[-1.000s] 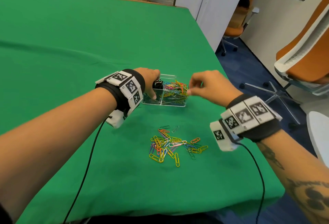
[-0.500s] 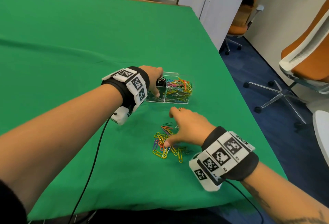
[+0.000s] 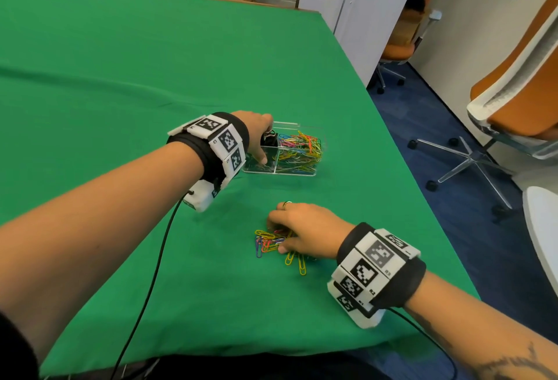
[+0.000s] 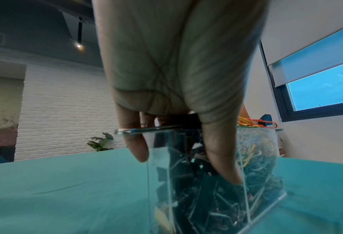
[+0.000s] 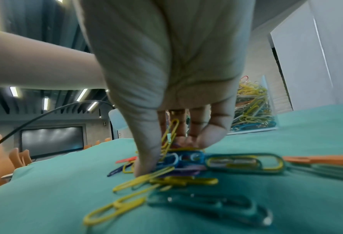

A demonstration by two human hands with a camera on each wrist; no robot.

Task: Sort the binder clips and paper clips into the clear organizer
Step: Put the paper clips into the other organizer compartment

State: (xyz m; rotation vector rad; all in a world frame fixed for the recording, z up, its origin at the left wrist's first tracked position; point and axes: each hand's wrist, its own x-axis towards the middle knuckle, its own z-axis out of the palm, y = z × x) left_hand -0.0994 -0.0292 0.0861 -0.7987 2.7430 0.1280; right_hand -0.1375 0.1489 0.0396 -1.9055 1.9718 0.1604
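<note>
From the head view, the clear organizer [image 3: 297, 171] stands on the green tablecloth [image 3: 120, 62] toward its right edge. Its right-hand compartments are heaped with coloured paper clips [image 3: 300, 147], while black binder clips [image 3: 269, 138] sit in a left compartment. The left hand [image 3: 255, 135] reaches over the organizer's left side, fingers curled down over the rim, thumb against the near wall. Nearer the person, the right hand [image 3: 305, 233] comes down on a loose pile of paper clips [image 3: 271, 242] lying on the cloth — well apart from the organizer. A ring shows on one finger.

The left wrist view looks along the palm: fingers [image 4: 222, 158] wrap the organizer's top edge, one outside the clear wall and the thumb down against its face, so the hand grips the box. Dark binder clips fill the compartment behind the wall (blurred through the plastic).

In the right wrist view, the thumb and fingertips [image 5: 210, 136] close in on the pile, with a yellow paper clip [image 5: 170, 134] standing up between them — pinched, as far as the blur allows. Other clips lie flat on the cloth around them; the organizer stands beyond to the right.
</note>
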